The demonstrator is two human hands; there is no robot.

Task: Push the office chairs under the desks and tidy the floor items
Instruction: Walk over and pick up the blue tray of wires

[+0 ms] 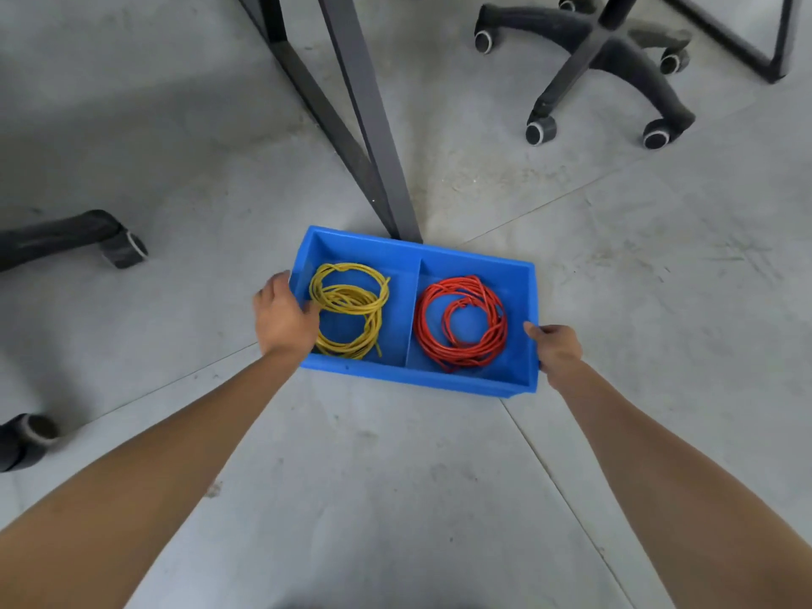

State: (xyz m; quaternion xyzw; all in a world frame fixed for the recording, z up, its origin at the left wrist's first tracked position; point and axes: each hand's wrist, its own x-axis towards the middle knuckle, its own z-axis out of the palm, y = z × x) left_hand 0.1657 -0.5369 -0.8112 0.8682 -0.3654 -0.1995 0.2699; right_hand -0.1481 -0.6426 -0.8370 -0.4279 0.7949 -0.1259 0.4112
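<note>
Both my hands gripping blue two-compartment plastic bin (397, 374) ends, left hand (281, 317), right hand (557, 350), coiled yellow wire (351, 307) left compartment, coiled red wire (461, 323) right, grey concrete floor (615, 257)

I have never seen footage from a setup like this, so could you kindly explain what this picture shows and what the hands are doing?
This is one view from a camera worn on a person's head, looking down at their own bare arms. On the grey concrete floor sits a blue plastic two-compartment bin. Its left compartment holds a coiled yellow wire, its right a coiled red wire. The left hand grips the bin's left wall and the right hand its right end. Behind stand dark metal desk legs and black wheeled chair bases.
</note>
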